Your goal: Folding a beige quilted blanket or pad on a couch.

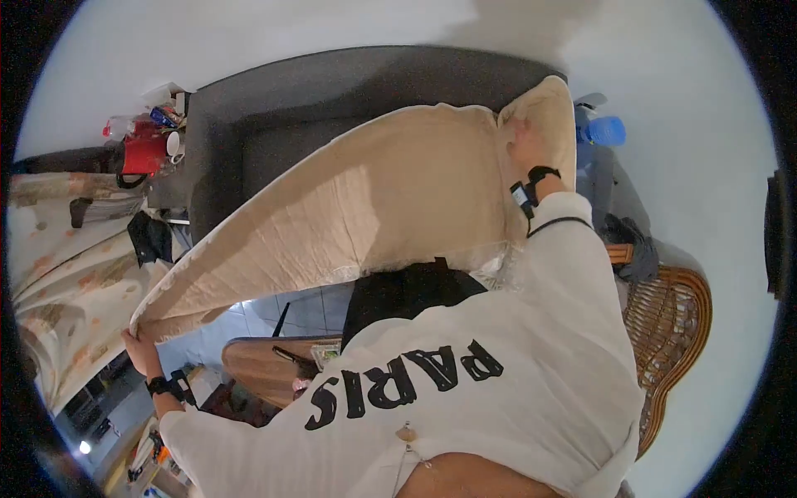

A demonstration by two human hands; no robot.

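Observation:
A beige quilted sofa cover (pixel 429 180) stretches across a dark grey sofa (pixel 280 146). Its right end goes up over the sofa's right arm. My left hand (pixel 142 353) pinches the cover's far left corner and holds it out past the sofa's front, so that side hangs taut in the air. On the right, my right hand (pixel 529 146) presses on the cover beside the crease between seat and arm, fingers spread on the cloth. Black straps with small devices circle both wrists. The cover's near edge has a pale, frayed-looking trim, partly behind my sleeve.
A wooden table (pixel 268 367) stands behind me at lower left. Left of the sofa are a red container (pixel 142 154), a white cup (pixel 174 144) and patterned cloth (pixel 62 249). At right are a blue water jug (pixel 604 131) and a rattan chair (pixel 669 330).

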